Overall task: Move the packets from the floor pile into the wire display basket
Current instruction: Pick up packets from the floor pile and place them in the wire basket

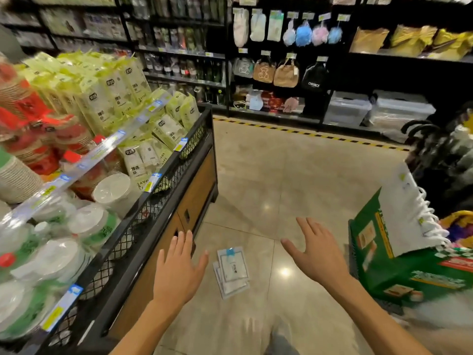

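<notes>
The packets (232,271) lie in a small overlapping pile on the floor (281,180), right between your two hands. Your left hand (178,270) and right hand (316,254) hover above, each grip spread wide and holding nothing. You're at the reach-down, I'd say: next you drop lower and gather the pile. The wire display basket (163,198) stands just outside your left grip, stocked already. A green carton (399,254) sits beyond your right grip; dark shelving (281,60) lines the aisle ahead.

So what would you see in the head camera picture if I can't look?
Two open, empty hands, left hand and right hand, reach over a small pile of white packets on a shop floor. A black wire display basket full of goods stands at the left.
</notes>
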